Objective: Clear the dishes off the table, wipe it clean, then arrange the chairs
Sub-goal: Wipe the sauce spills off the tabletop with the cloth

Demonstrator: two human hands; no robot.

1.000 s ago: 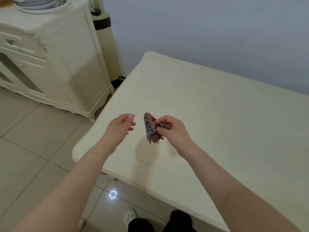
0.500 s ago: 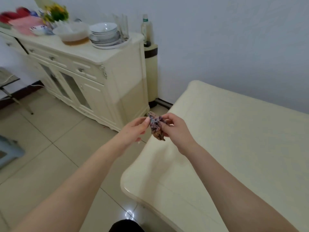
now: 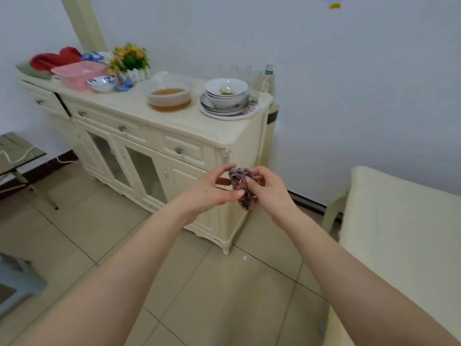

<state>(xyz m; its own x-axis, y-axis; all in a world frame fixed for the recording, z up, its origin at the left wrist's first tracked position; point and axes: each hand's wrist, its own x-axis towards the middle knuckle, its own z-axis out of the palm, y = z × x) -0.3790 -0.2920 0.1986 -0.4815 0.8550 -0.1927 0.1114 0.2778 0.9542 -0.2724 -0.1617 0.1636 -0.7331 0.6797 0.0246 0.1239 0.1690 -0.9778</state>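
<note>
A small crumpled purple cloth (image 3: pixel 241 186) is held in mid-air over the tiled floor, between both hands. My right hand (image 3: pixel 268 189) grips its right side with curled fingers. My left hand (image 3: pixel 212 191) pinches its left edge between thumb and fingertips. The cream table (image 3: pixel 404 236) lies at the right edge with a bare top. A stack of dirty bowls and plates (image 3: pixel 226 98) sits on the cream sideboard (image 3: pixel 174 136) ahead, beside a bowl of brown liquid (image 3: pixel 170 96).
The sideboard also carries a pink tub (image 3: pixel 79 74), a blue-patterned bowl (image 3: pixel 101 83), flowers (image 3: pixel 129 58) and glasses with a bottle (image 3: pixel 267 78). A glass-topped stand (image 3: pixel 17 156) and a grey stool (image 3: pixel 15 283) are at the left. Tiled floor lies between me and the sideboard.
The view has turned left from the table toward the sideboard. My left hand closed in and took hold of the cloth that my right hand was holding alone.
</note>
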